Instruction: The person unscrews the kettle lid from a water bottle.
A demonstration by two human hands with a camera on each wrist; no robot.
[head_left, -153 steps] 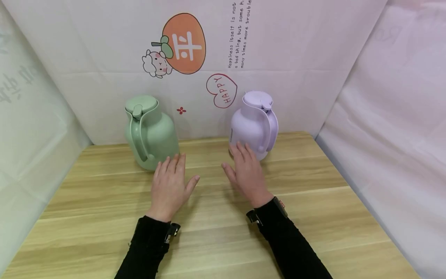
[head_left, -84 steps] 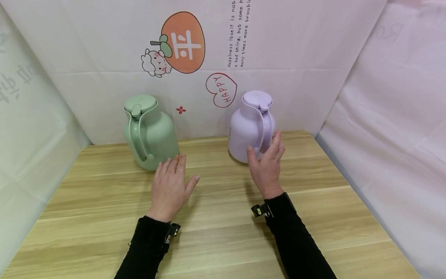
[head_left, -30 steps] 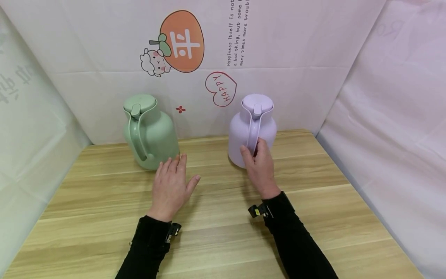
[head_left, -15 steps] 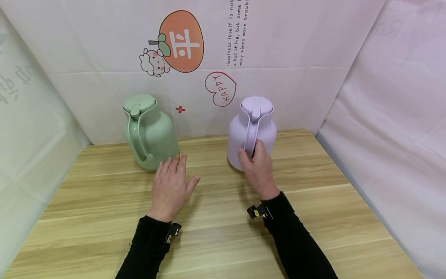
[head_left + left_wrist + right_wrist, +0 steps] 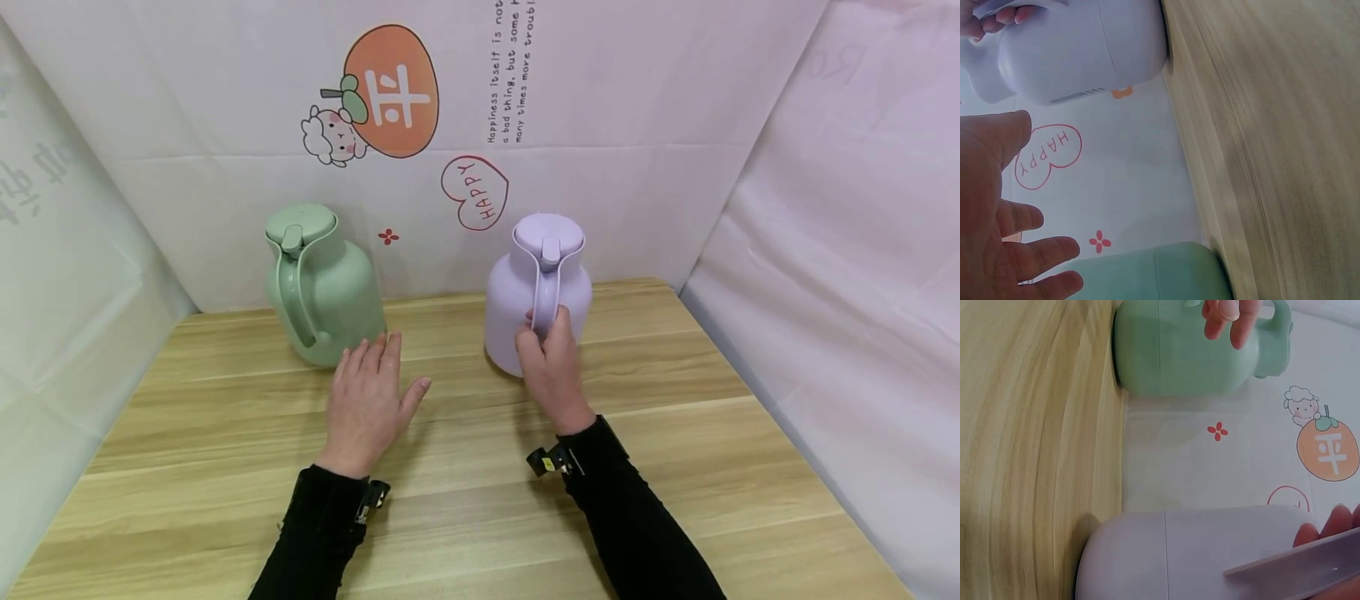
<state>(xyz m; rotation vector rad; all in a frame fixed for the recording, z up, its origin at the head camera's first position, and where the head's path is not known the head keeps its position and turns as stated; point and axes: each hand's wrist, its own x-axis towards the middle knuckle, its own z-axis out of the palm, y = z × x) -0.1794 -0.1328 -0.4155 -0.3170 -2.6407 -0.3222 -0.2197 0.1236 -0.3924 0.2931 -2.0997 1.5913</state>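
A lilac thermos jug [image 5: 506,312] stands upright at the right on the table, its handle facing the person. My right hand [image 5: 555,367] grips that handle; in the right wrist view its fingertips [image 5: 1329,525] show curled behind the handle strip. At the left a matching green thermos jug [image 5: 348,287] stands upright, handle turned front-left. My left hand [image 5: 363,408] is held just in front of the green jug with straight, spread fingers and nothing in it. The left wrist view shows the lilac jug [image 5: 1085,50] with its base on the wood.
Behind both jugs rises a white printed cloth [image 5: 645,125] with an orange fruit drawing and a red heart. More white cloth hangs at the left [image 5: 67,292] and right [image 5: 840,275]. Wood-grain table [image 5: 450,517] extends between the forearms and out to either side.
My right hand has moved from in front of the lilac jug to its handle and closed round it. The jug has turned, handle to the front, and shifted slightly nearer. Left hand and green jug stay put.
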